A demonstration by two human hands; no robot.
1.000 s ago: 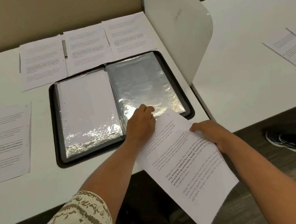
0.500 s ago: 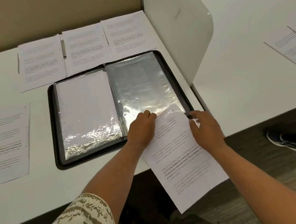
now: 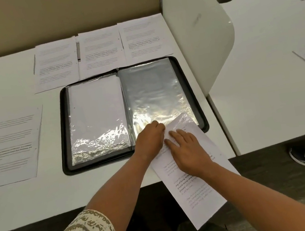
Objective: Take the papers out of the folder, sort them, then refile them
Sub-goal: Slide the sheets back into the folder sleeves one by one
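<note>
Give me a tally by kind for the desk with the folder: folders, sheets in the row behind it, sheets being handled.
Folder: 1
Sheets in the row behind it: 3, left, middle, right
Sheet being handled: 1
Total: 5

Folder (image 3: 65, 149) lies open mid-desk (image 3: 31, 198); 3 sheets (image 3: 101, 51) behind it. One sheet (image 3: 10, 145) left, another (image 3: 203, 187) overhanging front-right corner.

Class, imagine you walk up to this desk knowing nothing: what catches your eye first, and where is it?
The open black folder in the middle of the white desk, its shiny plastic sleeves glaring. At its near right corner, the left hand and right hand work a printed sheet that overhangs the desk edge. Three printed pages line the far side behind the folder.
</note>
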